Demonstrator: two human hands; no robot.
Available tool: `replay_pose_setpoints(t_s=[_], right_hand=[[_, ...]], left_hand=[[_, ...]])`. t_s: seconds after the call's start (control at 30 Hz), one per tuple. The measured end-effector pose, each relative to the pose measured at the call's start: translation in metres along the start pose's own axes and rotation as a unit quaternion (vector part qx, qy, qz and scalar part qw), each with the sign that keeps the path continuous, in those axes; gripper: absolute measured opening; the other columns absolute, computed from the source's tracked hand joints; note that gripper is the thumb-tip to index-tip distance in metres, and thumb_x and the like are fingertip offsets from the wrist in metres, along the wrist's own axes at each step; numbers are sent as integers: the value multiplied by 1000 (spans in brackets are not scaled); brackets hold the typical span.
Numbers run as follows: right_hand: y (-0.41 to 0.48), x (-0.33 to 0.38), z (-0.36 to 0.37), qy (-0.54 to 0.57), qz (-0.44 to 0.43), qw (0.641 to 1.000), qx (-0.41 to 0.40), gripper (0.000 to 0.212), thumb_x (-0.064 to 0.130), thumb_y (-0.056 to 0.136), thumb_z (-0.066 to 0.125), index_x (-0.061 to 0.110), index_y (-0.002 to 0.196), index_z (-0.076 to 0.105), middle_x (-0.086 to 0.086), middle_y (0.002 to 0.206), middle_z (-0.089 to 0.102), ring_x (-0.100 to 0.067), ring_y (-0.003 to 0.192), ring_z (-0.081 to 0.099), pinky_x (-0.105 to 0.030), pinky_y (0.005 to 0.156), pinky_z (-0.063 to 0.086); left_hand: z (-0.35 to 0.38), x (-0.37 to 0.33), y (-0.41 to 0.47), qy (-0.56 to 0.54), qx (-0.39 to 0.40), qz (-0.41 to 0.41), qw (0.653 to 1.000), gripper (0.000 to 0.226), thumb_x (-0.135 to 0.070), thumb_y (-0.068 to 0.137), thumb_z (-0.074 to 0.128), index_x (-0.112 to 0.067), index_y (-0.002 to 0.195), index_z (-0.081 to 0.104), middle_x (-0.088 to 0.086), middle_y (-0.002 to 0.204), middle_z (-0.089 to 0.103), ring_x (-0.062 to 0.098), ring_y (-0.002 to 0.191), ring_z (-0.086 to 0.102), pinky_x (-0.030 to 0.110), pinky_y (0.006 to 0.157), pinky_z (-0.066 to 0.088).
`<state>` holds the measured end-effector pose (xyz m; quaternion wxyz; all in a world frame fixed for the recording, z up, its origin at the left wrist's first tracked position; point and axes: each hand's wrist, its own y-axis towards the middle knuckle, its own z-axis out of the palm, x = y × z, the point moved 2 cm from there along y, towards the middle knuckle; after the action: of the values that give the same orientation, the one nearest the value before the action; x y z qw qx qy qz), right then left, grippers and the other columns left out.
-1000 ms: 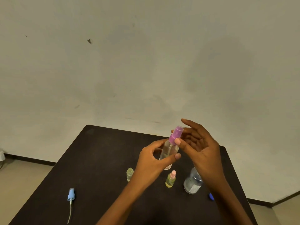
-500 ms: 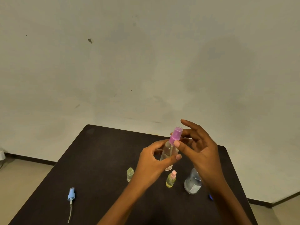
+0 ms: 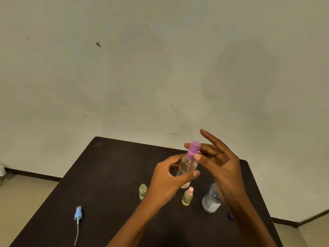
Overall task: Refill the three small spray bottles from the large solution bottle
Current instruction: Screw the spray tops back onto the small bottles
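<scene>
A plain pale wall point(image 3: 160, 68) fills most of the view, faintly stained, with one small dark mark point(image 3: 98, 44) high on the left. A dark skirting board point(image 3: 32, 175) runs along its foot (it bends at the far right, where the wall turns). The floor point(image 3: 21, 196) is light beige. A dark matte table point(image 3: 110, 175) with rounded corners stands before the wall. The light is dim and warm.
</scene>
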<state>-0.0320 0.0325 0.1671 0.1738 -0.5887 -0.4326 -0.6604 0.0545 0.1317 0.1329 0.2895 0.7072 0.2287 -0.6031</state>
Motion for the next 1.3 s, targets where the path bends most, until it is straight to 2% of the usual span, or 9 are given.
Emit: replay_pose_setpoints(t_s=[0.13, 0.33, 0.4, 0.53, 0.8, 0.9, 1.0, 1.1, 1.3], right_hand=[[3, -1, 1, -29, -8, 999, -35, 51, 30, 70, 79, 34, 116, 57, 11, 97, 69, -15, 97, 65, -41, 90, 53], [4, -4, 5, -23, 9, 1000, 11, 74, 59, 61, 72, 39, 128, 46, 17, 116, 63, -10, 113, 58, -32, 91, 51], [3, -4, 3, 24, 14, 999, 25, 70, 46, 70, 70, 30, 133, 43, 9, 119, 65, -14, 115, 58, -24, 87, 51], [1, -1, 0, 75, 23, 997, 3, 54, 24, 76, 64, 21, 128, 49, 2, 101, 73, -17, 102, 66, -16, 78, 51], [5, -7, 2, -2, 4, 1000, -29, 57, 36, 58, 81, 50, 109, 59, 11, 96, 65, -13, 99, 63, -32, 85, 53], [5, -7, 2, 20, 21, 1000, -5, 68, 47, 59, 79, 45, 122, 53, 11, 106, 66, -13, 107, 61, -34, 90, 52], [4, -7, -1, 64, 30, 997, 25, 61, 29, 76, 72, 30, 131, 46, 4, 113, 68, -18, 112, 61, -25, 88, 51], [3, -5, -1, 72, 29, 997, 18, 53, 19, 77, 63, 24, 127, 49, 0, 102, 72, -20, 103, 66, -20, 81, 51], [6, -6, 2, 16, -1, 1000, -15, 61, 36, 58, 78, 41, 115, 58, 6, 95, 67, -18, 98, 64, -34, 86, 54]], left_hand=[[0, -2, -1, -4, 8, 0, 1000, 38, -24, 71, 75, -30, 106, 60, -12, 101, 66, 6, 98, 61, 3, 74, 46], [2, -2, 0, -2, 11, 0, 1000, 35, -26, 71, 75, -34, 102, 59, -19, 97, 64, 3, 95, 61, 4, 76, 46], [1, -2, 1, -13, 12, 8, 1000, 36, -24, 71, 75, -30, 104, 62, -11, 101, 68, 8, 98, 63, 9, 80, 48], [-2, -3, 1, -20, 6, 13, 1000, 35, -22, 71, 76, -34, 101, 61, -12, 100, 68, 3, 97, 62, 6, 77, 47], [0, -1, 1, -5, 11, 5, 1000, 38, -24, 71, 75, -32, 104, 59, -12, 103, 66, 8, 101, 61, 10, 81, 48], [-1, -1, 1, -13, 6, 8, 1000, 39, -31, 68, 78, -33, 103, 61, -13, 99, 67, 5, 97, 62, 12, 80, 49], [-3, -2, 1, -20, 3, 15, 1000, 36, -24, 69, 78, -34, 99, 62, -12, 93, 69, 1, 94, 62, 8, 77, 47], [-3, -1, 1, -15, 3, 15, 1000, 36, -24, 70, 76, -32, 102, 62, -12, 94, 69, 1, 95, 62, 7, 77, 47], [-3, 0, 0, -9, 8, 11, 1000, 39, -24, 71, 76, -29, 107, 61, -10, 104, 67, 8, 101, 61, 15, 85, 49]])
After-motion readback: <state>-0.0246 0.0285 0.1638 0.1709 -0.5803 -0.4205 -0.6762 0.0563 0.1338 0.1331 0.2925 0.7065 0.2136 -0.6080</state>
